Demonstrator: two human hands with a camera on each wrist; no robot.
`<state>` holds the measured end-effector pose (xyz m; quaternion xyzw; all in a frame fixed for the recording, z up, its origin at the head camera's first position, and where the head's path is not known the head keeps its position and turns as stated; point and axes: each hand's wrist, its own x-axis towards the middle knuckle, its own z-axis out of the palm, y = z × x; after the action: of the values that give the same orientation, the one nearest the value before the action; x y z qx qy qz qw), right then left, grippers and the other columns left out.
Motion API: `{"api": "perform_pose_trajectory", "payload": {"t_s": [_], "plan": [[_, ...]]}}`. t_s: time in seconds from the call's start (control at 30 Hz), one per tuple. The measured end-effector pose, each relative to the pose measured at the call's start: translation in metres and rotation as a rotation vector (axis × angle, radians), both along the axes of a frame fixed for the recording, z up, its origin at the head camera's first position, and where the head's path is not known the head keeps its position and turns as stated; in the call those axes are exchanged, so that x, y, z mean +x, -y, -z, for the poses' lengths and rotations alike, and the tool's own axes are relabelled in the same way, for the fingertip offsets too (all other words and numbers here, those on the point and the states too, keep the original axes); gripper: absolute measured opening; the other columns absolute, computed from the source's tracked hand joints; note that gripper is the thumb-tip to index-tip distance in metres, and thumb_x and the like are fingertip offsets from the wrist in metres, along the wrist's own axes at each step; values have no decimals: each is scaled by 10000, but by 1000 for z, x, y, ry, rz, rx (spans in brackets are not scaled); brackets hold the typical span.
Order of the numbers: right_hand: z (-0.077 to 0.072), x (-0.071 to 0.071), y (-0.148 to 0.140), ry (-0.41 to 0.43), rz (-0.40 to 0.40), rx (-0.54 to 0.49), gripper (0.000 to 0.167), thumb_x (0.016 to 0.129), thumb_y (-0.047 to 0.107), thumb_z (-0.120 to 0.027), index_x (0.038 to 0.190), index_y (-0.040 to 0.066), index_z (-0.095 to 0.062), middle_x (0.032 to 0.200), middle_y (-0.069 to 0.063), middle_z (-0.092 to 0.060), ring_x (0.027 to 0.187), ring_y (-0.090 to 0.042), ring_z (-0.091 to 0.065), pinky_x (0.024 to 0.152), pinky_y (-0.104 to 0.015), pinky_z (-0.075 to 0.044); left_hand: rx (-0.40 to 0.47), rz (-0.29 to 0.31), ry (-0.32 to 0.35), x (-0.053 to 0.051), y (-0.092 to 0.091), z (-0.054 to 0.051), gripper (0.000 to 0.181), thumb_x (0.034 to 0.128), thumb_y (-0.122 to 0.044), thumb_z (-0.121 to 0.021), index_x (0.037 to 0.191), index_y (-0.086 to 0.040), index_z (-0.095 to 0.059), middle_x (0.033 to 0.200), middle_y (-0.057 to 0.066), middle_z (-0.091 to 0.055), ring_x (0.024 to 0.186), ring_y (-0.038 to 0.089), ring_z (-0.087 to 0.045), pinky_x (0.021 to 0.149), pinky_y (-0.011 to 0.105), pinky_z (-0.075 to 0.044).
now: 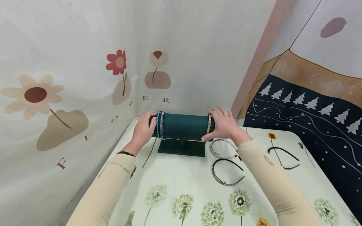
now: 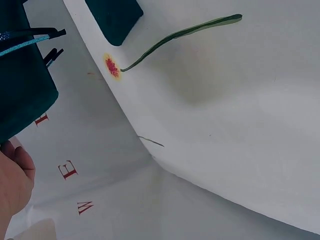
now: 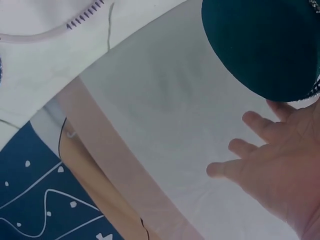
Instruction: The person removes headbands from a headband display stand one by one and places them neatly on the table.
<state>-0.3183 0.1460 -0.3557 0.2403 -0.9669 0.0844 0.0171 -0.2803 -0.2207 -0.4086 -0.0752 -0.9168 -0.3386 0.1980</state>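
Note:
A dark green, velvet-like headband display stand (image 1: 185,127) has a horizontal roll above a flat base (image 1: 181,149). My left hand (image 1: 142,130) grips the roll's left end, its fingers bent over the top. Beside those fingers, blue glittery headbands (image 1: 162,125) sit around the roll, and their tips stick out underneath in the left wrist view. A gold, sparkly headband (image 1: 209,124) circles the right end. My right hand (image 1: 224,124) spans that end, thumb low in front and fingers spread at the top. In the right wrist view, one finger touches the roll's edge (image 3: 275,95).
Right of the base lie a pale lilac headband (image 1: 211,147) and a black toothed headband (image 1: 213,172). Farther right is another dark headband (image 1: 278,148). A flower-print cloth covers the table (image 1: 164,175). A printed curtain (image 1: 192,62) hangs close behind the stand.

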Motion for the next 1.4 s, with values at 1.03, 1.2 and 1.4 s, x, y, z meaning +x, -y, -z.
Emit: {"api": "perform_pose_trajectory", "payload": {"t_s": [1.03, 1.2, 1.4], "plan": [[42, -22, -31, 601, -141, -768, 1271, 767, 190, -985, 1638, 195, -60, 1740, -233, -217, 1666, -426, -92, 1298, -722, -113, -18, 20, 15, 0, -2, 3, 469, 1175, -340, -357, 1537, -70, -484, 1659, 114, -472, 1547, 339, -436, 1283, 540, -348], [52, -19, -35, 562, -158, -865, 1197, 824, 130, -924, 1636, 164, -44, 1740, -243, -180, 1658, -439, -117, 1320, -685, -82, -18, 18, 19, 0, -1, 4, 475, 1175, -342, -358, 1546, -69, -475, 1668, 115, -459, 1549, 342, -433, 1280, 548, -352], [60, -8, -51, 494, -116, -919, 1161, 880, 82, -861, 1661, 167, -6, 1712, -282, -167, 1605, -491, -231, 1312, -661, -180, -16, 5, 14, 0, 1, 4, 480, 1172, -355, -355, 1551, -86, -472, 1673, 106, -457, 1552, 335, -433, 1280, 546, -355]]}}
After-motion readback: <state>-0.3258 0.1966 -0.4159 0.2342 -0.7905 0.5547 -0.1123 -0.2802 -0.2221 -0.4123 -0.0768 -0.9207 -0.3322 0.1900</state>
